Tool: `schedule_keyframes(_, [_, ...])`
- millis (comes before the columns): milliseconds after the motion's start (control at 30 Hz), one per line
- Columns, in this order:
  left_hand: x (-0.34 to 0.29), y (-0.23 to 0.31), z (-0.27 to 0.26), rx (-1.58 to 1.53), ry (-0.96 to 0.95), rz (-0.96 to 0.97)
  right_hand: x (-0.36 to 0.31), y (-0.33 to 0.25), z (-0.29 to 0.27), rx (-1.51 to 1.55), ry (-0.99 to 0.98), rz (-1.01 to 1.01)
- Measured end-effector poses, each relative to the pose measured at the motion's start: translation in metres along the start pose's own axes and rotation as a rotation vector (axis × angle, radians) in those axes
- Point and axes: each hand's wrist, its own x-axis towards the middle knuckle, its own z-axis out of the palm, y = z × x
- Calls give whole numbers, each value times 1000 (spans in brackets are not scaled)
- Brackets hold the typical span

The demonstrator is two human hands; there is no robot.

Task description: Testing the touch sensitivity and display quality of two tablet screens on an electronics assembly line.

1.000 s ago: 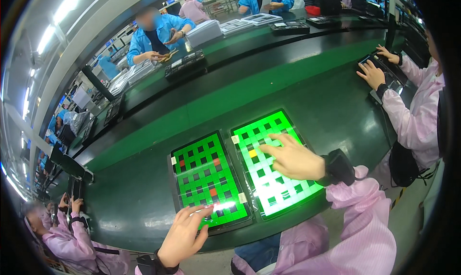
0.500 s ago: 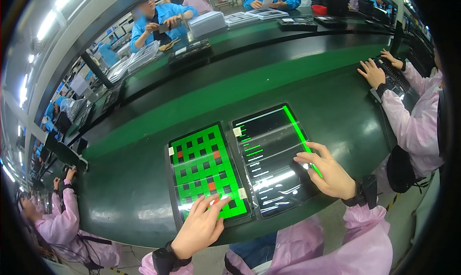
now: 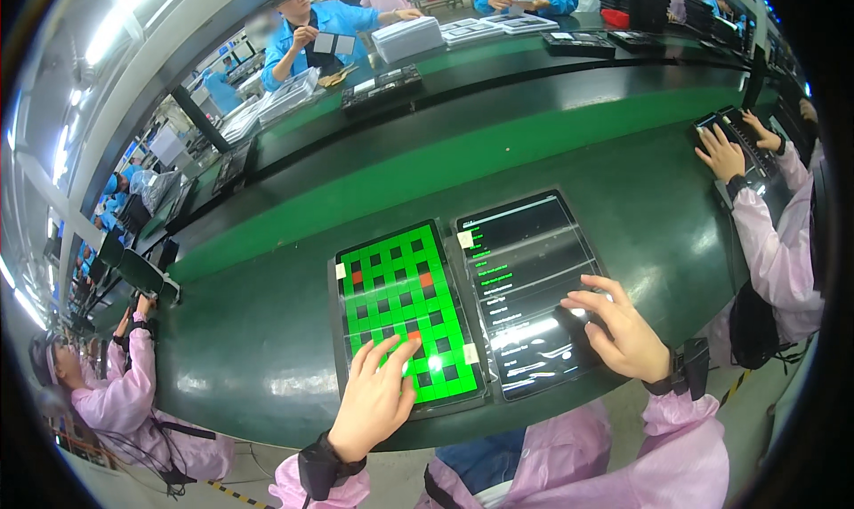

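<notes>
Right at the near edge of the dark green workbench [image 3: 267,349] two tablets lie flat side by side, touching along their long edges. Taking the left tablet [image 3: 402,309] as the marker: its screen glows bright green with a grid of dark squares and a couple of red ones. The left hand [image 3: 374,402] lies on the near end of that screen, empty, fingers spread wide and extended, the fingertips [image 3: 391,342] pressing on the green grid. Just to the right of the marker is the right tablet [image 3: 529,282], its screen dark with lines of green and white text that I cannot make out. The right hand [image 3: 623,331] rests over the near right corner of that dark screen, also empty, fingers loosely spread and a little curled; whether the tips actually touch the glass I cannot tell. Both wrists wear black bands below pink sleeves.

Beyond the marker, across the bench, runs a lighter green conveyor strip [image 3: 463,153], and farther behind it a person in a blue coat [image 3: 325,24] holds small grey cards beside stacks of trays [image 3: 409,38]. Well to the right of the marker, a co-worker's hands [image 3: 734,149] in pink sleeves rest on another dark device. Well to the left, another person in pink [image 3: 116,393] sits at the bench.
</notes>
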Motion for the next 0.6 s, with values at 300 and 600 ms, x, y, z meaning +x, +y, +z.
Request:
schedule_keyframes(300, [75, -37, 12, -7, 103, 147, -17, 0, -2, -19, 23, 48])
schedule_keyframes(600, [42, -78, 7, 117, 312, -263, -64, -21, 21, 90, 29, -333])
